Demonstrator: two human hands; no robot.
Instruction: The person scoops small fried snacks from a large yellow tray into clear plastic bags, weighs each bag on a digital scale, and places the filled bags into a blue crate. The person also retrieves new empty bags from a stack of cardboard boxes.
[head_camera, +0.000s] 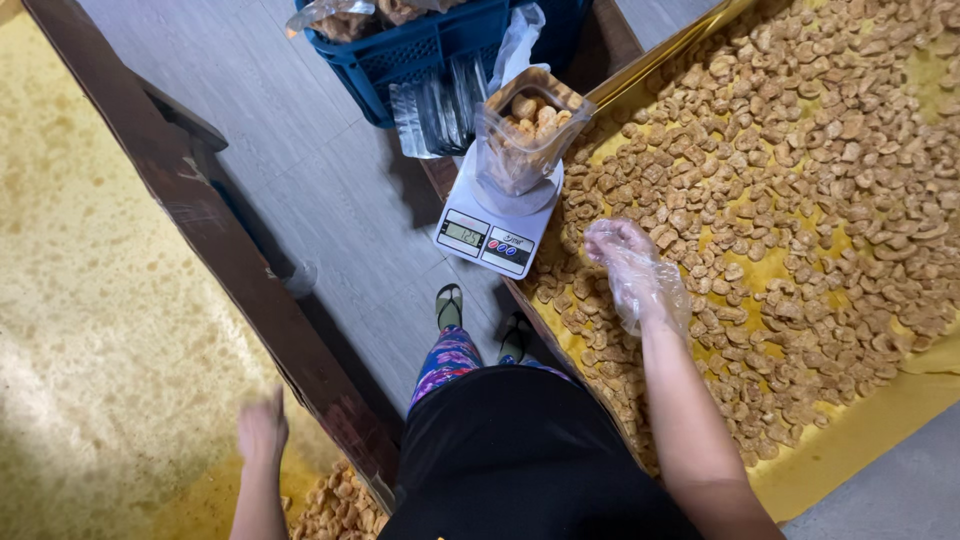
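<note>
My right hand (632, 265), in a thin clear plastic glove, hovers over the near edge of a wide yellow tray (850, 440) covered with golden fried snack pieces (800, 180). Its fingers curl down toward the pieces; whether it grips any is unclear. To its left a clear plastic bag (522, 135), partly filled with the same pieces, stands open on a small white digital scale (495, 225). My left hand (262, 428) is bare and blurred, low at the left, above a stained yellow surface (90, 300) beside a small pile of pieces (335, 505). It holds nothing.
A blue plastic crate (420, 55) with filled bags stands on the grey floor (300, 160) behind the scale, with a stack of empty clear bags (435, 115) leaning against it. A dark wooden frame rail (215, 240) runs diagonally at left. My legs and sandalled feet (480, 320) stand between.
</note>
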